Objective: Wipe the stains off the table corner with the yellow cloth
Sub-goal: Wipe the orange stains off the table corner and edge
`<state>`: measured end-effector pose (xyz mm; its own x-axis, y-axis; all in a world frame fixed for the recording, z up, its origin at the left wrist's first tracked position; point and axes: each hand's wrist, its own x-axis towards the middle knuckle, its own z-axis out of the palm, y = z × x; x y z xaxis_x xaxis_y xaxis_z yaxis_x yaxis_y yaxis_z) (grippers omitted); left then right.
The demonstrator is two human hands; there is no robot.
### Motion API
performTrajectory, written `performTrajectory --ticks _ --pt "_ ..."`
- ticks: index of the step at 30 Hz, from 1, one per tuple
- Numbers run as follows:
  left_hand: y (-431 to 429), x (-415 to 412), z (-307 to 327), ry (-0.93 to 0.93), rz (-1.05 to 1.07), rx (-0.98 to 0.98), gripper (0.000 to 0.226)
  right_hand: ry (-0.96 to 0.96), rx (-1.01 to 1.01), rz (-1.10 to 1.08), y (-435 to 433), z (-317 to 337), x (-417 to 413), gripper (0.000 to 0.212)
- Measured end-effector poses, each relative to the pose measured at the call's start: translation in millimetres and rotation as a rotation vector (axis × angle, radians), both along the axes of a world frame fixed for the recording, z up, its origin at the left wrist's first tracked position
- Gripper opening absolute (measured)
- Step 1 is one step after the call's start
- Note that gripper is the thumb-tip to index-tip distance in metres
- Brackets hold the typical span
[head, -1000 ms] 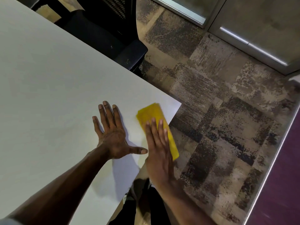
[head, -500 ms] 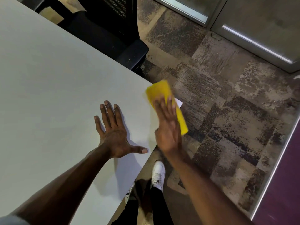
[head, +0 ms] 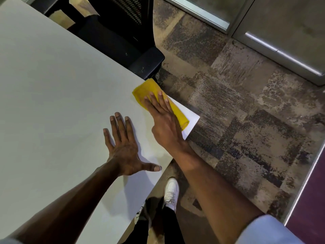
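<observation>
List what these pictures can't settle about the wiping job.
Head view only:
- Stains: none discernible on the table; the yellow cloth and right hand cover most of the corner.
- Cloth's underside: hidden.
- Black chair: top cut off by the frame edge.
- Left hand: palm contact hidden.

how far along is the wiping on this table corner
Mid-wipe. The right hand presses the yellow cloth flat near the table corner; the left hand braces, palm down. No stains show, though cloth and glare hide part of the corner. Lifting off remains.
</observation>
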<state>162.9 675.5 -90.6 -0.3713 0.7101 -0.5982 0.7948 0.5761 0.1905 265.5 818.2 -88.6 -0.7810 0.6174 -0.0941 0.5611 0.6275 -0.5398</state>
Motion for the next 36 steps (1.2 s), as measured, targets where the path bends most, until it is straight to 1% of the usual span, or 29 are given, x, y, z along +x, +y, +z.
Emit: performTrajectory --ticks 2,4,7,10,14,16,17,20,22,25,28,30,32,36 --pt "-1 0 -1 0.002 -0.002 0.011 0.191 -0.001 0.016 -0.007 -2 1 -2 0.084" --pt "-1 0 -1 0.006 -0.005 0.014 0.190 -0.001 -0.007 -0.006 -19 2 13 0.084" --pt "-2 -2 -2 0.018 -0.007 0.007 0.188 0.035 -0.077 0.008 -63 6 52 0.076" --pt "-1 -2 -2 0.020 -0.008 -0.005 0.186 0.032 -0.074 0.041 -86 6 75 0.072" --pt "0 -1 1 0.004 0.011 0.005 0.186 0.034 -0.062 0.050 -49 3 51 0.077" --pt "0 -1 1 -0.007 0.016 0.012 0.189 0.010 -0.017 0.032 -18 -1 26 0.089" --pt "0 -1 1 -0.009 0.015 0.011 0.190 0.005 -0.005 0.022 -4 -1 13 0.091" --pt "0 -1 2 -0.004 0.013 0.003 0.191 0.031 -0.024 0.003 22 -4 -9 0.090" --pt "0 -1 2 -0.003 0.016 -0.002 0.191 0.041 -0.016 0.004 18 -4 -6 0.092" --pt "0 -1 2 -0.008 0.018 -0.003 0.191 0.034 0.000 -0.003 -15 -3 28 0.097" --pt "0 -1 3 -0.007 0.021 -0.006 0.189 0.081 -0.060 -0.029 -63 1 71 0.089" --pt "0 -1 5 -0.017 0.021 -0.013 0.190 0.064 -0.072 -0.022 -81 3 88 0.085" --pt "1 -1 7 -0.017 0.019 -0.020 0.190 0.064 -0.080 -0.006 -76 3 88 0.084" --pt "3 -1 8 -0.022 0.025 -0.029 0.189 0.064 -0.051 -0.009 -24 -1 48 0.096"
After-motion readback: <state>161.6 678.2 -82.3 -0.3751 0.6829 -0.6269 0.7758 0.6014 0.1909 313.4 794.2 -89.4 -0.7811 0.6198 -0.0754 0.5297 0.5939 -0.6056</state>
